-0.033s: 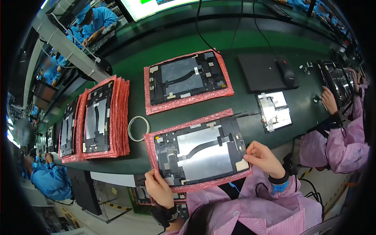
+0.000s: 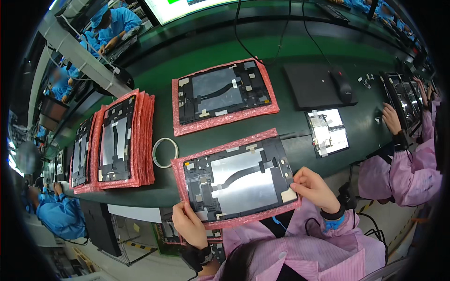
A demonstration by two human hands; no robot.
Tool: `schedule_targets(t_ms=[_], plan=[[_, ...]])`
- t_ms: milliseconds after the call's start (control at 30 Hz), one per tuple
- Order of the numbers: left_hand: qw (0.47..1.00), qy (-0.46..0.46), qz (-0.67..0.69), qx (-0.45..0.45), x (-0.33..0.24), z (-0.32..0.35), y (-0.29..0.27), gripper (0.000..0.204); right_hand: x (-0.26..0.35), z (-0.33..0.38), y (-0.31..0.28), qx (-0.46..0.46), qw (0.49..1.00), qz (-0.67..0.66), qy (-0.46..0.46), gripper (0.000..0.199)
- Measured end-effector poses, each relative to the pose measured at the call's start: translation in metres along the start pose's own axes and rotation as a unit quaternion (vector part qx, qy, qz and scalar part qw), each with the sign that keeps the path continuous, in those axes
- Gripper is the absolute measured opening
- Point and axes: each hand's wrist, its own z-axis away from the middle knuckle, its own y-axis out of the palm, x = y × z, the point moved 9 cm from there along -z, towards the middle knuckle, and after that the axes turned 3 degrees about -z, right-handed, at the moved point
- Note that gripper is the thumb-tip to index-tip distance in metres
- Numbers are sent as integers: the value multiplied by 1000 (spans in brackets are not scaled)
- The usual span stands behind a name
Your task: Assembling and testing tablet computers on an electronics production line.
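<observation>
In front of me is an opened tablet panel point(image 2: 243, 188), black-framed with a silver plate and a dark ribbon cable across it. It rests on a pink bubble-wrap sheet point(image 2: 253, 220) that shows along its edges. My left hand point(image 2: 188, 225) is closed on the lower left corner, thumb on top and the other fingers mostly hidden beneath. At the right edge, my right hand point(image 2: 316, 188) pinches the panel near a pale patch, its thumb lying on the frame. The panel is tilted, with its right side farther away.
A similar panel point(image 2: 220, 96) lies on pink wrap behind. Wrapped panels form stacks point(image 2: 145, 140) at left. A tape roll point(image 2: 165, 152) sits beside them. Rightward are a lit board point(image 2: 330, 133), a black flat box point(image 2: 307, 86), a mouse point(image 2: 344, 89) and a co-worker's hand point(image 2: 391, 119).
The panel and both my hands have shifted very slightly up and left in the picture. My grip looks the same. The co-worker's hand at right has moved a little.
</observation>
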Motion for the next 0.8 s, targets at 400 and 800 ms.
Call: schedule_targets(t_ms=[400,800], plan=[[989,-70,129,-8,31,29,-4,22,52,-1,14,-57,910,396,-108,23],[737,-268,597,169,47,54,53,17,103,-39,144,191,776,485,-355,22]])
